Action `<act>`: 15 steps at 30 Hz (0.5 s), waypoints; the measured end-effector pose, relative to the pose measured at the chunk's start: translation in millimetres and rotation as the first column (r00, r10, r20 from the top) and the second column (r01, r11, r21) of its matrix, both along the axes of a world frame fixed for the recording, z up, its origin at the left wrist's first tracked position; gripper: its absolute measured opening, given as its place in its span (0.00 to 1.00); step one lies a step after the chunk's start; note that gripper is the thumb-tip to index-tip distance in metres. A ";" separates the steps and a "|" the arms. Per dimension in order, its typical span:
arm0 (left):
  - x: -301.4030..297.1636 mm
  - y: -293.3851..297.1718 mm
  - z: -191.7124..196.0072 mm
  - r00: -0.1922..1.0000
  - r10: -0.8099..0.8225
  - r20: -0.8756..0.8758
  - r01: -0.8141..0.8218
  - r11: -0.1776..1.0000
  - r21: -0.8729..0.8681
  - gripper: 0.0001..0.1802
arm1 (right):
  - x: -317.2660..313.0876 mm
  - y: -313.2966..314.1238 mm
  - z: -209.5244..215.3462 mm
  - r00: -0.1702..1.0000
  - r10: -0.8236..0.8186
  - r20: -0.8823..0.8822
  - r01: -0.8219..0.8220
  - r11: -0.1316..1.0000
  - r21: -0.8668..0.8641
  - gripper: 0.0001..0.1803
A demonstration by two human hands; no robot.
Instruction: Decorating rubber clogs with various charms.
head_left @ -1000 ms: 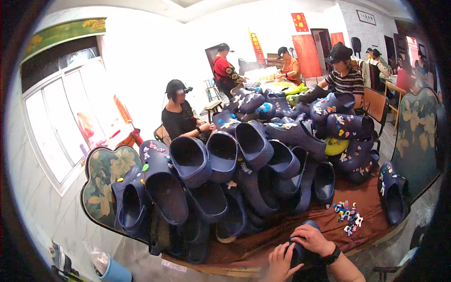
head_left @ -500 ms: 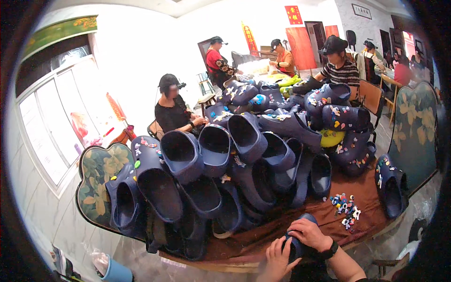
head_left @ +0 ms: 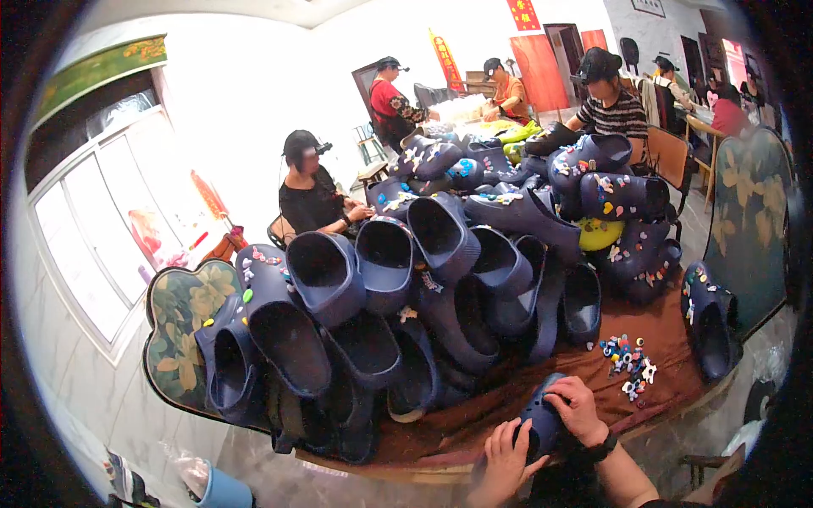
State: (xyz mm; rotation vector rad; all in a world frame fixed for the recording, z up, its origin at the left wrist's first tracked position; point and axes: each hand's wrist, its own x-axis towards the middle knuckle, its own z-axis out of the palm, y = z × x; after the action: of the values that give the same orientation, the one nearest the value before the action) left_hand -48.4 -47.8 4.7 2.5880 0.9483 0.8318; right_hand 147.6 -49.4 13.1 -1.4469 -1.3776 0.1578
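Held clog [head_left: 543, 418] partly hidden by left hand [head_left: 507, 458]; bucket [head_left: 227, 491] cut off below.

From head height, close beside the table [head_left: 660, 339], we look down and across it, fisheye-wide, toward its far side.

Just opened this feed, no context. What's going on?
The wearer's left hand grips a navy clog near the close edge of the cloth-covered table; the right hand has its fingers on the holed upper. Loose colourful charms lie just beyond. A big heap of navy clogs fills much of the table, several already bearing charms.
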 end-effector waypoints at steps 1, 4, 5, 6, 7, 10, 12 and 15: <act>-0.5 -1.2 -5.5 1.000 -0.002 -0.005 0.001 1.000 -0.009 0.47 | 0.5 -4.2 -0.6 1.000 -0.010 -0.005 0.010 1.000 -0.022 0.07; -1.0 -0.8 -14.6 0.999 -0.010 0.045 0.010 1.000 0.001 0.47 | 5.3 -10.3 1.5 0.995 0.028 0.094 -0.026 0.999 -0.023 0.09; 1.2 3.0 -17.7 0.999 -0.023 0.038 0.021 0.998 0.056 0.48 | 9.9 -11.0 0.1 0.988 0.050 0.143 -0.047 0.999 -0.023 0.09; 5.0 7.6 -22.2 0.999 -0.041 0.027 0.039 0.995 0.094 0.50 | 19.1 -7.4 -4.0 0.985 0.084 0.150 -0.078 0.996 -0.046 0.10; 5.8 12.7 -25.7 0.998 -0.032 0.056 0.028 0.997 0.074 0.49 | 26.1 1.6 -7.3 0.969 0.123 0.213 -0.126 0.992 0.000 0.11; 6.1 20.5 2.2 0.997 -0.042 0.060 0.038 0.997 0.066 0.51 | 32.4 11.1 13.9 0.978 0.104 0.181 -0.098 0.994 -0.047 0.07; 10.1 26.2 7.9 0.996 -0.061 0.069 0.054 0.993 0.108 0.51 | 33.3 17.2 15.5 0.992 0.048 0.120 -0.047 0.999 -0.008 0.09; 11.4 30.5 5.1 0.997 -0.057 0.051 0.052 0.992 0.112 0.52 | 23.6 30.5 23.3 0.969 0.169 0.179 -0.173 0.985 0.008 0.08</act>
State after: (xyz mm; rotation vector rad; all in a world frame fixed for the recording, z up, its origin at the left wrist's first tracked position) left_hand -37.0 -17.3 9.8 2.6565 0.8349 0.9599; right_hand 171.2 -18.9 36.4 -1.3469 -1.6465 0.1247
